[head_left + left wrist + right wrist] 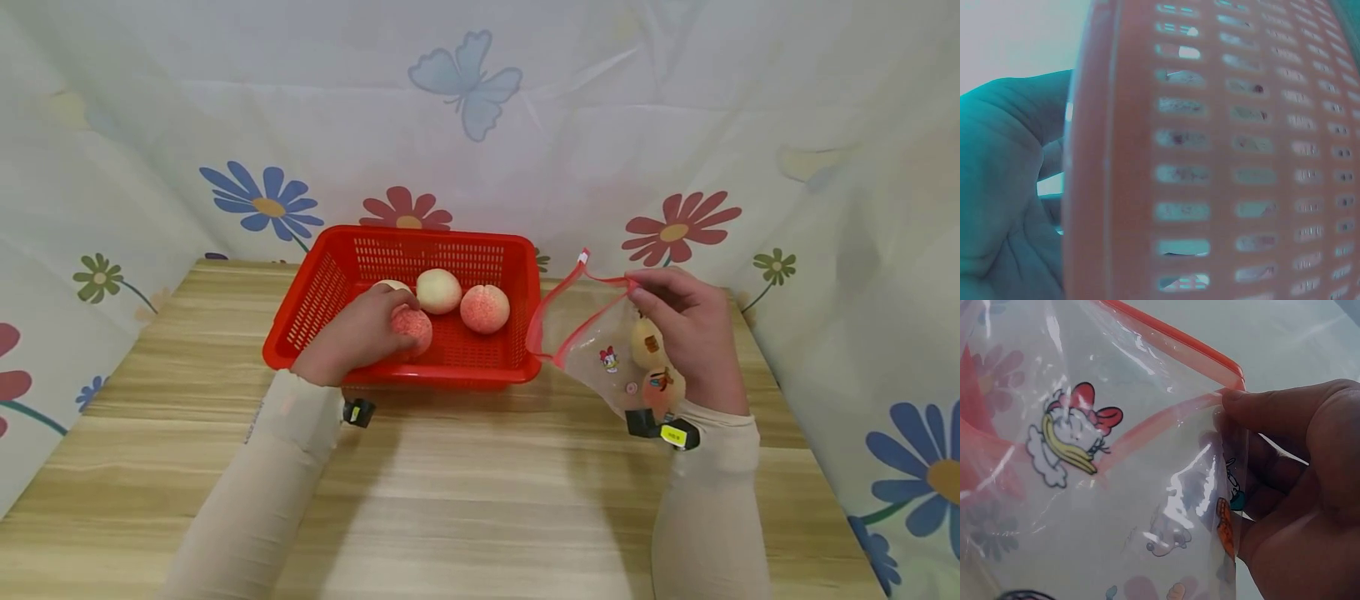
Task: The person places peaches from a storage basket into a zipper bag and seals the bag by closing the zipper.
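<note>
My left hand (360, 333) reaches over the near left rim of a red plastic basket (442, 372) and grips a pink peach (412, 327) inside it. Behind that hand a pale peach (394, 286) is partly hidden; a cream peach (438, 291) and a pinkish one (485, 309) lie to its right. Between thumb and fingers, my right hand (693, 333) pinches the top corner of a clear zip bag (592, 354) with a red edge, its mouth gaping toward the basket. Peaches (651, 343) sit in the bag, partly behind the hand. The slotted basket wall (1216, 156) hides the left fingertips.
The basket and hands are over a wood-grain table (480, 483). A white cloth (337, 125) with printed flowers and a butterfly hangs behind and at both sides. A white zip slider (583, 257) sits at the bag's far edge.
</note>
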### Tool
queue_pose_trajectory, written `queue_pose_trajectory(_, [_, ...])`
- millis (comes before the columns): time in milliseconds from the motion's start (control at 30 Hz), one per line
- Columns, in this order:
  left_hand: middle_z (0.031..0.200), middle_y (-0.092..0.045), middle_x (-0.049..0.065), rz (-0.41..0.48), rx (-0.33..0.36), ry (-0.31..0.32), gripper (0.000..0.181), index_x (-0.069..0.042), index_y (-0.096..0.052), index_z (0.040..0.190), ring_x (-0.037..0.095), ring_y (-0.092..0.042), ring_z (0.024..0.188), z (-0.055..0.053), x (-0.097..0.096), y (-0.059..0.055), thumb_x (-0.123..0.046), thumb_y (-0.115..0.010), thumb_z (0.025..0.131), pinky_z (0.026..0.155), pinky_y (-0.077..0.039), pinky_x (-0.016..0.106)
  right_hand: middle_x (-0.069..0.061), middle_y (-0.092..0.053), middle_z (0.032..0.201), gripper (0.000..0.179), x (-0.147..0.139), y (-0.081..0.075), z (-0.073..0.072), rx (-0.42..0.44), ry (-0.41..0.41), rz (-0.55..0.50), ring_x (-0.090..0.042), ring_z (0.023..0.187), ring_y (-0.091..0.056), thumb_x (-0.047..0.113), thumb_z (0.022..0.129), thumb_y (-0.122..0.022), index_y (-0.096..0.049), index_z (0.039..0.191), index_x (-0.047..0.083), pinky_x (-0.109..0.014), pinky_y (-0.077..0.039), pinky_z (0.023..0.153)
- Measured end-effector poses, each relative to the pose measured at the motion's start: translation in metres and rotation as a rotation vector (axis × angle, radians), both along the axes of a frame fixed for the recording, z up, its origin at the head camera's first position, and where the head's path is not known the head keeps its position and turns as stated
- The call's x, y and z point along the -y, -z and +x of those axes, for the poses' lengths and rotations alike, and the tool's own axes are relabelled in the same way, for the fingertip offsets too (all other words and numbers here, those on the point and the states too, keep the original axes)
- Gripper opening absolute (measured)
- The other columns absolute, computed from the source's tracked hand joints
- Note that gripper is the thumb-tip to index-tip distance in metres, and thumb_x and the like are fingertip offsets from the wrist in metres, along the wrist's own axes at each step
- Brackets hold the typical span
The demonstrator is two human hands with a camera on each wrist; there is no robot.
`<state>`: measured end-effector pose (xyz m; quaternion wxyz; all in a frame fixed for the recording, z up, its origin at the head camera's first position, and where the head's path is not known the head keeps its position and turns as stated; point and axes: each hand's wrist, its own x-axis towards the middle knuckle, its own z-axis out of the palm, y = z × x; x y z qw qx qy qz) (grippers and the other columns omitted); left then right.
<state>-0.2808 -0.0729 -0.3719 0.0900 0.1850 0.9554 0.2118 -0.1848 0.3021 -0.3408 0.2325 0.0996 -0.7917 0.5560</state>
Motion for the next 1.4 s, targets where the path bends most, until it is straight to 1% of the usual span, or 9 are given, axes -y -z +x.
queue_pose_trajectory(167, [0.115, -0.06, 0.003, 0.008, -0.008, 0.012, 0.063, -0.019, -0.059, 0.128, 0.022, -0.055, 0.101, 0.004, -0.004, -0.004, -0.033, -0.084, 0.072, 0.083, -0.058, 0.043, 0.01, -0.069, 0.091, 0.023, -0.001, -0.001, 0.002, -0.005, -0.029, -0.014, -0.008, 0.077, -0.06, 0.005, 0.09, -0.065, -0.068, 0.111, -0.004, -0.014, -0.053, 0.07])
queue_pose_trajectory(300, [0.119, -0.059, 0.005, 0.006, -0.012, 0.01, 0.061, -0.019, -0.06, 0.126, 0.023, -0.055, 0.105, 0.006, -0.006, -0.005, -0.034, -0.085, 0.072, 0.085, -0.057, 0.045, 0.007, -0.07, 0.092, 0.022, 0.0, -0.003, 0.003, -0.016, -0.085, -0.076, -0.009, 0.078, -0.061, 0.002, 0.089, -0.065, -0.068, 0.11, -0.006, -0.014, -0.054, 0.07])
queue_pose_trajectory(400, [0.12, -0.058, 0.005, 0.01, -0.02, 0.006, 0.06, -0.02, -0.061, 0.124, 0.024, -0.055, 0.106, 0.008, -0.008, -0.007, -0.034, -0.085, 0.071, 0.085, -0.057, 0.045, 0.005, -0.07, 0.092, 0.022, 0.0, -0.004, 0.004, -0.015, -0.115, -0.102, -0.01, 0.08, -0.061, 0.001, 0.089, -0.065, -0.068, 0.11, -0.006, -0.015, -0.055, 0.071])
queue_pose_trajectory(500, [0.122, -0.057, 0.006, 0.029, -0.022, 0.018, 0.06, -0.019, -0.061, 0.124, 0.024, -0.053, 0.108, 0.011, -0.01, -0.01, -0.034, -0.085, 0.071, 0.085, -0.057, 0.045, 0.005, -0.07, 0.093, 0.023, 0.001, -0.005, 0.005, -0.007, -0.122, -0.095, -0.01, 0.08, -0.061, 0.001, 0.089, -0.066, -0.068, 0.111, -0.006, -0.016, -0.055, 0.071])
queue_pose_trajectory(700, [0.125, -0.056, 0.004, 0.088, -0.019, 0.043, 0.062, -0.022, -0.06, 0.126, 0.023, -0.052, 0.111, 0.016, -0.015, -0.015, -0.036, -0.085, 0.071, 0.087, -0.057, 0.045, 0.005, -0.07, 0.093, 0.024, 0.002, -0.006, 0.005, -0.01, -0.136, -0.079, -0.01, 0.08, -0.06, -0.001, 0.088, -0.066, -0.067, 0.112, -0.006, -0.015, -0.055, 0.071])
queue_pose_trajectory(800, [0.124, -0.057, 0.004, 0.108, -0.021, 0.061, 0.063, -0.022, -0.058, 0.127, 0.023, -0.052, 0.111, 0.019, -0.019, -0.018, -0.036, -0.084, 0.072, 0.087, -0.057, 0.045, 0.006, -0.069, 0.094, 0.024, 0.003, -0.006, 0.006, -0.013, -0.132, -0.053, -0.011, 0.081, -0.06, -0.001, 0.088, -0.066, -0.067, 0.112, -0.006, -0.015, -0.055, 0.071])
queue_pose_trajectory(1033, [0.127, -0.058, 0.004, 0.139, -0.026, 0.086, 0.065, -0.02, -0.057, 0.13, 0.024, -0.051, 0.116, 0.024, -0.025, -0.026, -0.035, -0.084, 0.073, 0.089, -0.056, 0.047, 0.008, -0.068, 0.092, 0.026, 0.005, -0.006, 0.006, 0.023, -0.088, 0.012, -0.01, 0.08, -0.06, 0.004, 0.089, -0.067, -0.067, 0.113, -0.004, -0.016, -0.055, 0.07])
queue_pose_trajectory(1167, [0.129, -0.057, 0.003, 0.16, -0.034, 0.099, 0.065, -0.021, -0.057, 0.13, 0.024, -0.051, 0.118, 0.027, -0.028, -0.026, -0.035, -0.084, 0.073, 0.09, -0.055, 0.047, 0.009, -0.068, 0.092, 0.026, 0.006, -0.005, 0.005, 0.027, -0.078, 0.037, -0.01, 0.079, -0.061, 0.004, 0.089, -0.067, -0.067, 0.114, -0.003, -0.016, -0.055, 0.07])
queue_pose_trajectory(1400, [0.128, -0.056, -0.003, 0.192, -0.039, 0.101, 0.064, -0.024, -0.058, 0.128, 0.019, -0.054, 0.111, 0.031, -0.034, -0.026, -0.037, -0.085, 0.071, 0.086, -0.057, 0.042, 0.012, -0.068, 0.093, 0.026, 0.006, -0.004, 0.004, 0.034, -0.064, 0.075, -0.01, 0.08, -0.061, 0.007, 0.09, -0.067, -0.068, 0.115, -0.001, -0.016, -0.055, 0.07])
